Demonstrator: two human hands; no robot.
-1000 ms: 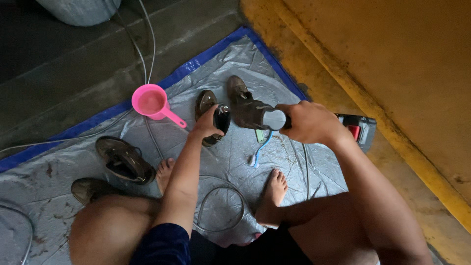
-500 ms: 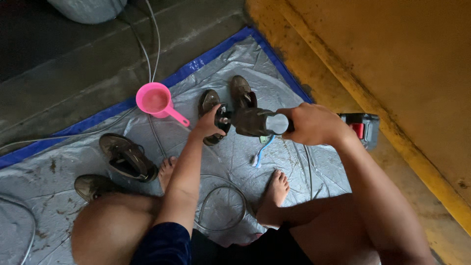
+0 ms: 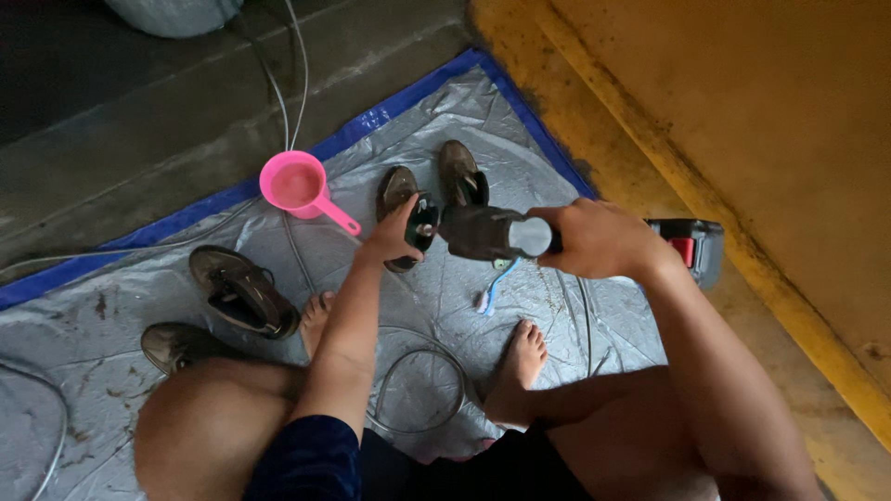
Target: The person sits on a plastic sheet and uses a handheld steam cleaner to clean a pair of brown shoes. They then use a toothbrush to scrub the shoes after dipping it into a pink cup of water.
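Note:
My right hand [image 3: 603,239] grips a cordless power tool [image 3: 484,232] with a dark grey body, held level over the tarp. Its black and red battery pack [image 3: 689,249] sticks out past my wrist. My left hand [image 3: 392,239] is closed around the tool's black front piece [image 3: 423,223]. Right beneath the hands lie two brown shoes [image 3: 460,174] side by side, and a blue toothbrush [image 3: 487,295] rests on the silver tarp [image 3: 111,325]. My bare feet and knees frame the spot from below.
A pink scoop [image 3: 295,184] lies left of the shoes. Two more brown shoes [image 3: 243,289] sit by my left knee. A looped hose [image 3: 422,376] lies between my feet. A grey bucket [image 3: 172,11] stands at the top; a yellow wall [image 3: 742,121] is on the right.
Both hands keep their hold on the tool. The view has shifted slightly, and nothing on the tarp has moved.

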